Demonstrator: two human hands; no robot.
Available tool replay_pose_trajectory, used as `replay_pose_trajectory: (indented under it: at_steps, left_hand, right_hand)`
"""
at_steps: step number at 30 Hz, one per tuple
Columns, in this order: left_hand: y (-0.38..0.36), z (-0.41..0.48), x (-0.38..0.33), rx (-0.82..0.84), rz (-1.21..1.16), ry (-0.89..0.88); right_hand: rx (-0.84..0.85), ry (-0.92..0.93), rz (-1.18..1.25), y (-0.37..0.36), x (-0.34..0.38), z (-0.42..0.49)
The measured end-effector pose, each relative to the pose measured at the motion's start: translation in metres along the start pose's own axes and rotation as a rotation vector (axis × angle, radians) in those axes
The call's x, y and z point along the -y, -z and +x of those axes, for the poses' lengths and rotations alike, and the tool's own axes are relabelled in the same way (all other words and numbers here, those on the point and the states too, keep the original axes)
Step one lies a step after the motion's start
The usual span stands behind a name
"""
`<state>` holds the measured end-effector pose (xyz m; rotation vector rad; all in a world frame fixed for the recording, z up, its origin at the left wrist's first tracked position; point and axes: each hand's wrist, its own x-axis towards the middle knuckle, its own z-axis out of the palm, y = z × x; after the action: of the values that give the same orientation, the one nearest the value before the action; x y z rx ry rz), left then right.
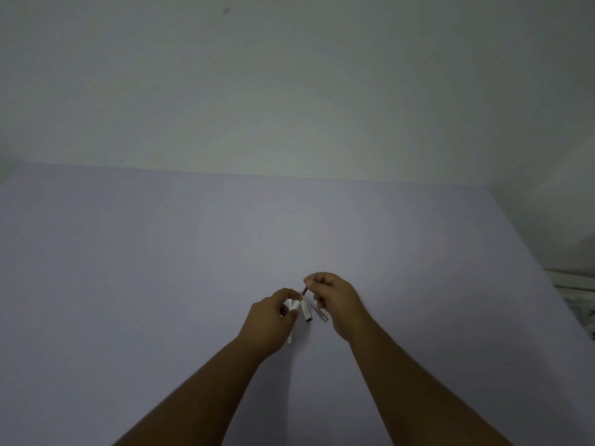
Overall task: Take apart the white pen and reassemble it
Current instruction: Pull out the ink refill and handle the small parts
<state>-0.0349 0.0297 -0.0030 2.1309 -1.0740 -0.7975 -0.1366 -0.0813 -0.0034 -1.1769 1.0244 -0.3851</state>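
Observation:
The white pen is in pieces near the middle of the pale lilac table point(161, 268). My left hand point(270, 320) grips a white barrel piece point(293, 305), and another white end point(290, 340) shows below that hand. My right hand point(338, 300) pinches a thin dark refill point(309, 283), tilted, with its lower tip at the barrel's opening. A short white tube point(306, 312) and a slim silver part point(318, 312) sit between the hands; whether they lie on the table or are held is unclear.
A plain pale wall point(289, 91) rises behind the table's far edge. At the right edge, beyond the table, a patterned light object point(576, 291) is partly in view.

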Motion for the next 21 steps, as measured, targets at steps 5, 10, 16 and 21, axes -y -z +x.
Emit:
replay_pose_trajectory:
  at_steps: [5, 10, 16, 21]
  left_hand:
    - [0.002, -0.001, 0.011, -0.001, 0.028, 0.049]
    - [0.002, -0.002, 0.024, -0.025, 0.075, 0.11]
    - [0.004, -0.002, 0.028, -0.036, 0.083, 0.122]
    - [0.005, -0.003, 0.032, -0.042, 0.072, 0.121]
  right_hand:
    - [-0.265, 0.008, 0.17, 0.023, 0.006, 0.019]
    - [-0.273, -0.001, -0.664, 0.044, -0.019, 0.025]
    - [-0.259, -0.003, -0.771, 0.038, -0.031, 0.022]
    - [-0.283, 0.015, -0.728, 0.036, -0.033, 0.02]
